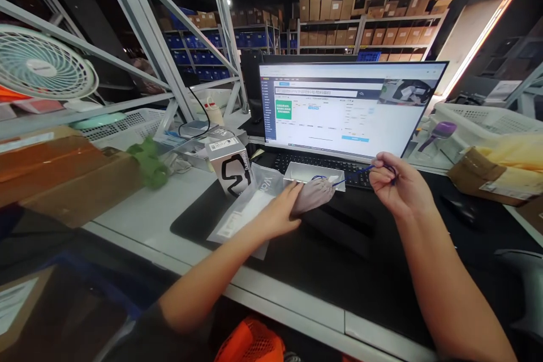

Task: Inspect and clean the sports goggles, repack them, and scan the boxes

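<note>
My left hand (280, 214) holds a small grey drawstring pouch (313, 197) by its closed end, fingers along its far side. From the gathered mouth of the pouch a thin blue cord (360, 171) stretches to the right, where my right hand (401, 185) pinches it. The cord looks taut. Behind the pouch lies a shallow white tray-like box (297, 172), partly hidden by it. To the left of my left hand are a frosted plastic bag (250, 206) with white lettering and an upright silver box (229, 165) with a black design.
A monitor (318, 113) and keyboard (297, 162) stand behind my hands. The black desk mat (331, 271) carries a mouse (460, 209) at the right. Cartons (85, 181) and a fan (42, 65) are on the left, a barcode scanner (524, 277) at the right edge.
</note>
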A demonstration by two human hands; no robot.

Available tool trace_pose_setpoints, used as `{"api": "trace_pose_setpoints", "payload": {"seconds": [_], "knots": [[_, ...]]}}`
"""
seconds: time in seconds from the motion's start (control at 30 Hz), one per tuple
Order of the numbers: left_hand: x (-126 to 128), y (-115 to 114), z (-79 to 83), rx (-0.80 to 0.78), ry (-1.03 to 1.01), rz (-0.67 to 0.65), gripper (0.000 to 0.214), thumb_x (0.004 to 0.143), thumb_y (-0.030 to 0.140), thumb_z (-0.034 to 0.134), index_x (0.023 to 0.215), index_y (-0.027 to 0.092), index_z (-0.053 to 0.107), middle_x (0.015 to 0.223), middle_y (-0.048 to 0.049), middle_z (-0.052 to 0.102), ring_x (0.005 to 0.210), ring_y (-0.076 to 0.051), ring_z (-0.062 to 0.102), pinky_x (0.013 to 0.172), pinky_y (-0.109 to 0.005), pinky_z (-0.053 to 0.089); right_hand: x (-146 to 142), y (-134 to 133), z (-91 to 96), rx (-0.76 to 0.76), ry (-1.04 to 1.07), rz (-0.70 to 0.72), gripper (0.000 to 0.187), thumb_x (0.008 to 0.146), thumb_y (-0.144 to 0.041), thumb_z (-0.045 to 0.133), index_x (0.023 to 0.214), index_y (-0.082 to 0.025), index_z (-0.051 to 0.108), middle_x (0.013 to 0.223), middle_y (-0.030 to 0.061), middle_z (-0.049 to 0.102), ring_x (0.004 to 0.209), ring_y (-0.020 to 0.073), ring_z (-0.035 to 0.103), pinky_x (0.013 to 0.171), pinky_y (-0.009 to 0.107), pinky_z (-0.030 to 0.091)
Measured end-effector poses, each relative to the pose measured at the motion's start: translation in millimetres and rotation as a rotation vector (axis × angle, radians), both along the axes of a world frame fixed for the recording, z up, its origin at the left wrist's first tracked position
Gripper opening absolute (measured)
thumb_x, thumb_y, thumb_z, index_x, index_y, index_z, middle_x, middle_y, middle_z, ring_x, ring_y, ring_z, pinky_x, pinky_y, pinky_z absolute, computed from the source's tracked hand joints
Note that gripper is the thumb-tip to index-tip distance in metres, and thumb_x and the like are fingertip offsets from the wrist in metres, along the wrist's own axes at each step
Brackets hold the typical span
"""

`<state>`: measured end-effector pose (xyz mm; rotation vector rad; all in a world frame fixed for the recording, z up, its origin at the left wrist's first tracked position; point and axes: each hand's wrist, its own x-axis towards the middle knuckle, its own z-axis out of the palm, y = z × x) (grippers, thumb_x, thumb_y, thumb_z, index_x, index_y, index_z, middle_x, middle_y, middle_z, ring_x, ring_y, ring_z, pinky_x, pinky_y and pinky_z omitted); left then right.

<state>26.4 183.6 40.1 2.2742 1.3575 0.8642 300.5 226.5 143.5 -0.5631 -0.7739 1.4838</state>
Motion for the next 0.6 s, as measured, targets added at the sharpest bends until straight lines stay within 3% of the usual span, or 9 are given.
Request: {"api": "trace_pose_setpoints", "payload": {"seconds": [0.1,0.17,0.23,0.3,0.37,0.43,0.53,0.6], "knots": [[2,5,-4.4,0.035,-0.003,0.068,0.073,0.078,0.017,0.068,0.146,0.02,0.042,0.141,-0.0158,0.052,0.132,-0.032,0.051,0.111,-0.052,0.043,2,-5,4.0,0.043,-0.027,-0.015,0.019,0.062,-0.018,0.083,0.074,-0.012,0.069,0.07,-0.0018,0.054,0.05,-0.0005,0.033,0.041,0.005,0.04],[1,8,-8.6,0.033,-0.022,0.083,0.064,0.08,0.017,0.069,0.14,0.02,0.049,0.133,-0.0146,0.057,0.124,-0.032,0.056,0.107,-0.052,0.046,4,-4,3.7,0.064,-0.08,-0.057,0.018,0.066,-0.023,0.08,0.077,-0.013,0.071,0.074,0.0002,0.058,0.053,0.0017,0.043,0.048,0.008,0.048],[-1,12,-10.9,0.029,-0.054,0.074,0.059,0.079,0.019,0.072,0.135,0.019,0.054,0.129,-0.0134,0.061,0.119,-0.03,0.058,0.105,-0.05,0.047,6,-3,1.4,0.114,-0.144,-0.088,0.022,0.073,-0.033,0.076,0.087,-0.015,0.072,0.085,0.004,0.065,0.067,0.008,0.059,0.067,0.018,0.06],[-5,17,-10.2,0.027,-0.101,0.058,0.054,0.078,0.021,0.076,0.129,0.019,0.06,0.125,-0.0122,0.064,0.115,-0.029,0.061,0.102,-0.046,0.049,7,-3,-2.4,0.25,-0.261,-0.086,0.032,0.079,-0.039,0.071,0.105,-0.021,0.068,0.102,0.0061,0.068,0.093,0.0167,0.068,0.093,0.033,0.059],[-9,22,-7.0,0.03,-0.157,0.047,0.048,0.079,0.022,0.076,0.125,0.019,0.064,0.122,-0.0115,0.066,0.11,-0.027,0.063,0.096,-0.042,0.053,4,-6,-8.3,0.486,-0.509,-0.082,0.052,0.08,-0.035,0.073,0.128,-0.027,0.056,0.122,0.007,0.064,0.117,0.023,0.063,0.11,0.044,0.048],[-10,26,-2.9,0.041,-0.209,0.034,0.042,0.081,0.022,0.075,0.122,0.018,0.067,0.119,-0.0115,0.068,0.108,-0.026,0.065,0.088,-0.037,0.055,-5,-11,-16.7,0.761,-0.888,-0.106,0.073,0.078,-0.023,0.073,0.144,-0.029,0.042,0.14,0.0094,0.054,0.134,0.0262,0.052,0.118,0.05,0.039],[-6,26,3.5,0.088,-0.251,0.001,0.035,0.083,0.02,0.073,0.118,0.017,0.071,0.107,-0.0099,0.07,0.101,-0.024,0.066,0.081,-0.034,0.055,-26,-17,-34.1,1.083,-1.41,-0.124,0.08,0.08,-0.007,0.061,0.153,-0.023,0.033,0.155,0.0142,0.039,0.146,0.0296,0.035,0.121,0.053,0.032],[-1,22,8.6,0.139,-0.251,-0.025,0.029,0.085,0.017,0.069,0.115,0.018,0.073,0.1,-0.0082,0.068,0.096,-0.022,0.065,0.083,-0.034,0.055,-38,-17,-45.9,1.173,-1.61,-0.119,0.082,0.076,-0.001,0.055,0.153,-0.019,0.034,0.153,0.0169,0.042,0.144,0.0324,0.037,0.117,0.056,0.036]]}}
